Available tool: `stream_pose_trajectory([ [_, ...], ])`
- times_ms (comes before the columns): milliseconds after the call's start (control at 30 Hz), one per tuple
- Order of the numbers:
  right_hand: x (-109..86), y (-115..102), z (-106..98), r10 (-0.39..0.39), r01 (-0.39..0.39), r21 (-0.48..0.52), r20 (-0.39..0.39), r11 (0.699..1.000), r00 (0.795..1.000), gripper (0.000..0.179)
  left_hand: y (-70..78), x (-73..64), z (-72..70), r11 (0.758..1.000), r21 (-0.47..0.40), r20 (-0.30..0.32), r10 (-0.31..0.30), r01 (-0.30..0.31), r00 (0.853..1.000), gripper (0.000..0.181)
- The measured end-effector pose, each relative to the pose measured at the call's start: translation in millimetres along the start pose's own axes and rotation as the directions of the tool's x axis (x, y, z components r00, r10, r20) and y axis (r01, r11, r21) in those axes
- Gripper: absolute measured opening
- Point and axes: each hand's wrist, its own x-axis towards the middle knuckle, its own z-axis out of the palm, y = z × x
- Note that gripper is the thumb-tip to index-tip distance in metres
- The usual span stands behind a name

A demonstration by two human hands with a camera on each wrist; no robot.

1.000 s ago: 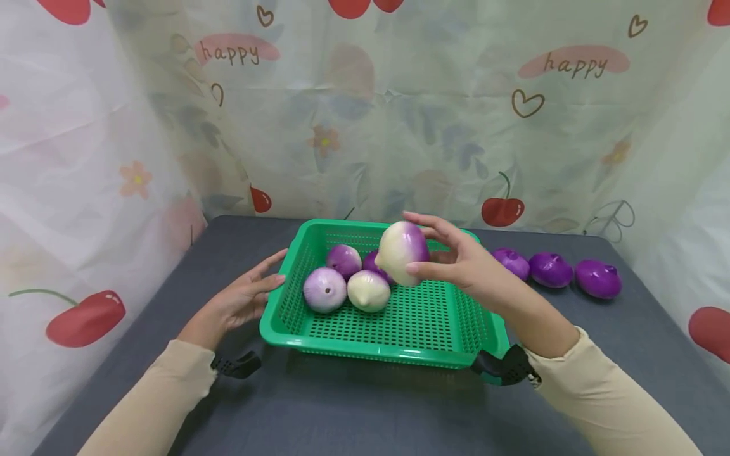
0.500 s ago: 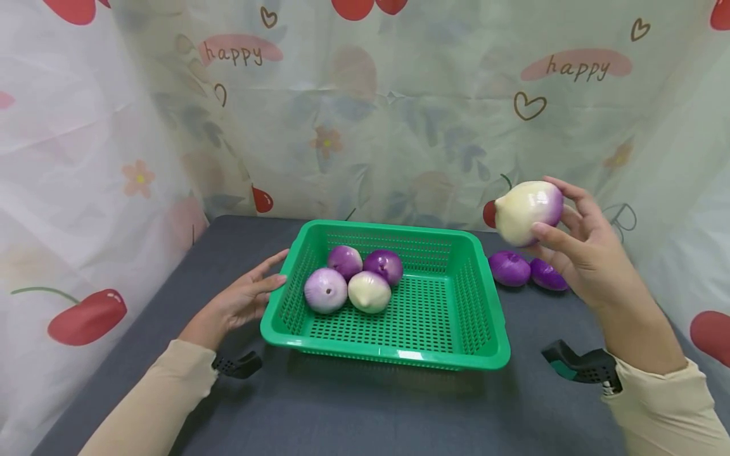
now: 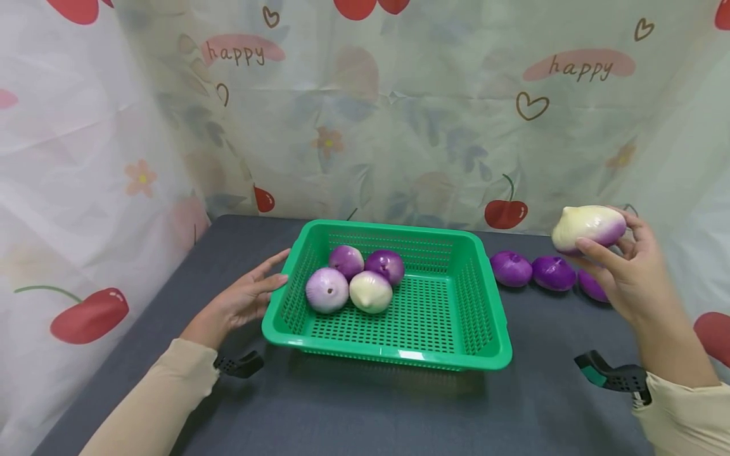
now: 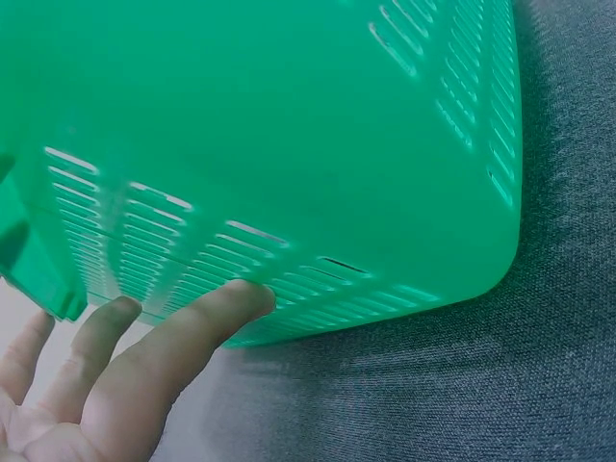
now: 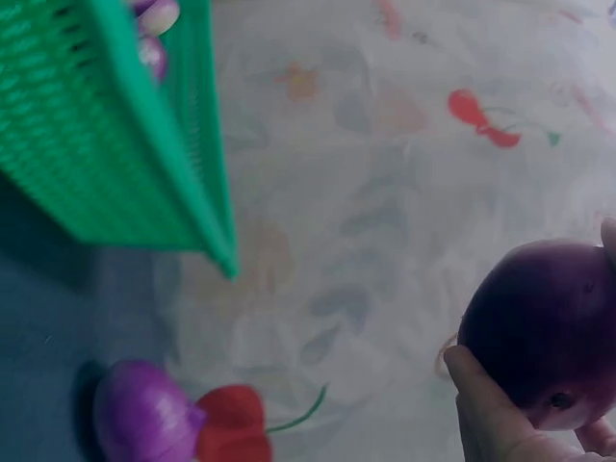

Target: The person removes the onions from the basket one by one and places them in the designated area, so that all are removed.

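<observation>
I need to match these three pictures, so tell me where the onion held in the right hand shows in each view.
Head: held onion at far right, above the table, in the right hand.
Left wrist: not in it.
Right wrist: lower right, purple side showing.
Shared landmark: green basket, upper left in the right wrist view.

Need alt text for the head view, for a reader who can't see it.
The right hand holds a white-and-purple onion above three purple onions on the table. The left hand touches a green basket holding four onions.
</observation>
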Motion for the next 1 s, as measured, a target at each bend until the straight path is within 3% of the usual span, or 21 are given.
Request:
stream_pose_trajectory([
  [233,-1.9,18,-23,0.113,-0.137,-0.207,-0.125,0.969,0.986,0.06,-0.1,0.7,-0.6,1.0,0.002,0.001,-0.002,0.002,1.0,0.071],
  [367,-3.2,34,-33,0.136,-0.176,-0.381,-0.13,0.908,0.982,0.056,-0.6,1.2,-1.5,1.0,0.002,0.0,-0.001,0.001,1.0,0.071],
  [433,-3.2,43,-38,0.143,-0.185,-0.498,-0.122,0.847,0.982,0.056,-0.5,1.3,-1.5,1.0,0.0,-0.001,-0.002,0.002,1.0,0.071],
  [500,-2.5,52,-42,0.146,-0.188,-0.638,-0.118,0.747,0.982,0.057,0.0,1.2,-0.9,1.0,0.001,-0.003,-0.003,0.003,1.0,0.071],
  [633,-1.3,68,-47,0.192,-0.21,-0.844,-0.13,0.494,0.973,0.078,1.5,-0.2,0.8,1.0,0.002,-0.01,-0.008,0.008,1.0,0.072],
  [667,-1.3,71,-47,0.212,-0.224,-0.863,-0.14,0.452,0.967,0.083,1.8,-0.4,1.1,1.0,0.003,-0.011,-0.008,0.009,1.0,0.072],
  [800,-1.0,82,-49,0.278,-0.252,-0.896,-0.154,0.366,0.948,0.088,2.0,-0.2,1.6,1.0,0.002,-0.014,-0.013,0.013,1.0,0.072],
  [1000,-0.9,95,-54,0.339,-0.271,-0.905,-0.154,0.329,0.928,0.088,2.1,-0.3,1.2,1.0,0.002,-0.018,-0.012,0.012,1.0,0.072],
])
